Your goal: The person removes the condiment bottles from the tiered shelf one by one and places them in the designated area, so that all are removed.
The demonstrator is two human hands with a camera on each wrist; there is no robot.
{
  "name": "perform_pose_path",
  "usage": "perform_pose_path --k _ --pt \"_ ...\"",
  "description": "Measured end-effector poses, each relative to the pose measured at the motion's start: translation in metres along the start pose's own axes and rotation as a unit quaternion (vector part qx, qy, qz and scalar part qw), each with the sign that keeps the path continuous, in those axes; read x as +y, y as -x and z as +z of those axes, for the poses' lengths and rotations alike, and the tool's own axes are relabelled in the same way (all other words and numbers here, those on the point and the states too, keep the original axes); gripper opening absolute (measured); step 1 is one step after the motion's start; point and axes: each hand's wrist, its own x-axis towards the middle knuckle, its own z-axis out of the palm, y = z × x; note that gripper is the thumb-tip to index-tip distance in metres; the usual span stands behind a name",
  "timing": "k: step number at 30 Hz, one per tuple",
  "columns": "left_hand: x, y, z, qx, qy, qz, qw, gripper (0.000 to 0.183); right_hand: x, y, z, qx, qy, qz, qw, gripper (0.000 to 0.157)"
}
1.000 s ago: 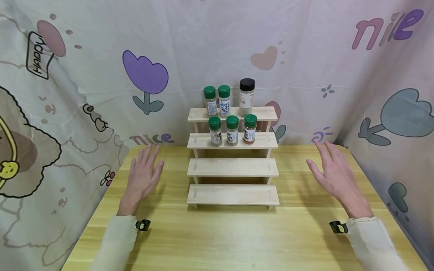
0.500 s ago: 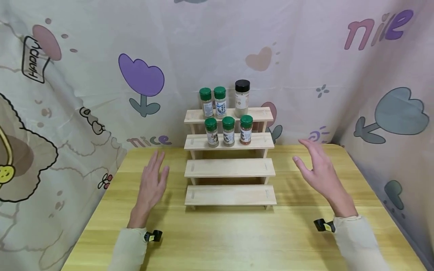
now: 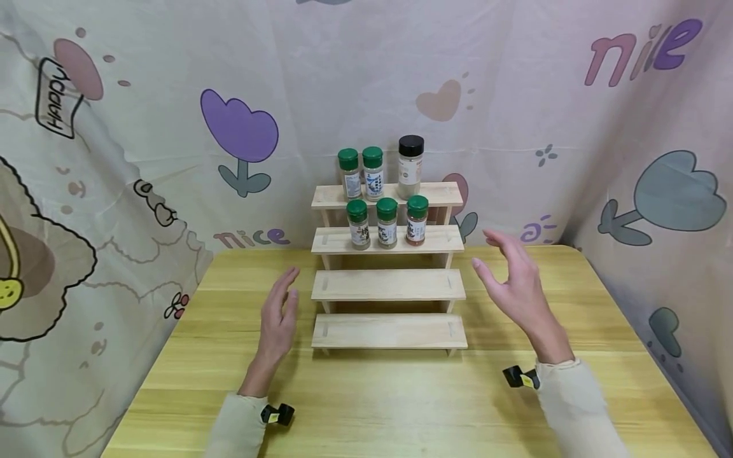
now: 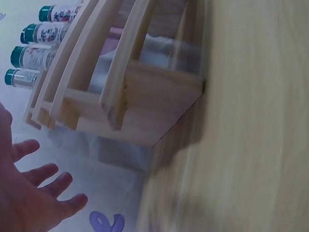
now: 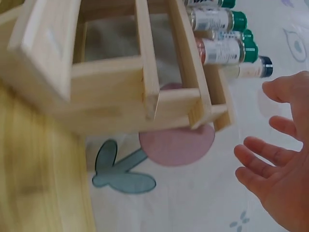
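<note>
A stepped wooden rack (image 3: 389,284) stands mid-table in the head view. On its top step are two green-capped spice jars (image 3: 373,175) and a taller black-capped jar (image 3: 410,166). Three more green-capped jars, one a reddish spice jar (image 3: 416,221), occupy the step below. My left hand (image 3: 279,324) hovers just left of the rack, fingers extended and holding nothing. To the rack's right, my right hand (image 3: 520,289) is raised with thumb and fingers spread apart, also holding nothing. Both wrist views show the hands (image 4: 34,193) (image 5: 285,164) apart from the rack and jars.
The rack's two lower steps (image 3: 389,331) bear no jars. Around it lies the light wooden table (image 3: 401,407). A printed cloth (image 3: 338,76) hangs close behind the rack and along both sides. Small black cameras (image 3: 277,415) sit at the wrists.
Both hands have moved inward toward the rack, the left going right and the right going left. Their fingers have turned more sideways. The jars and rack stay in place; the head view shifts slightly.
</note>
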Motion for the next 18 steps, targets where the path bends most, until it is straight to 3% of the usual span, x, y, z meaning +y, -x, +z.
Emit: perform_pose_path --k 4,10,18 --pt "-0.002 0.004 0.007 -0.018 0.058 -0.029 0.9977 0.043 -0.007 -0.007 0.01 0.005 -0.027 -0.008 1.0 0.057" --pt "-0.004 0.004 0.015 -0.027 0.098 -0.068 0.9925 0.044 -0.017 -0.019 0.025 0.008 -0.075 -0.024 0.997 0.059" --pt "-0.009 0.004 0.03 -0.036 0.188 -0.099 0.9765 0.044 -0.042 -0.037 0.039 -0.005 -0.15 -0.01 0.989 0.055"
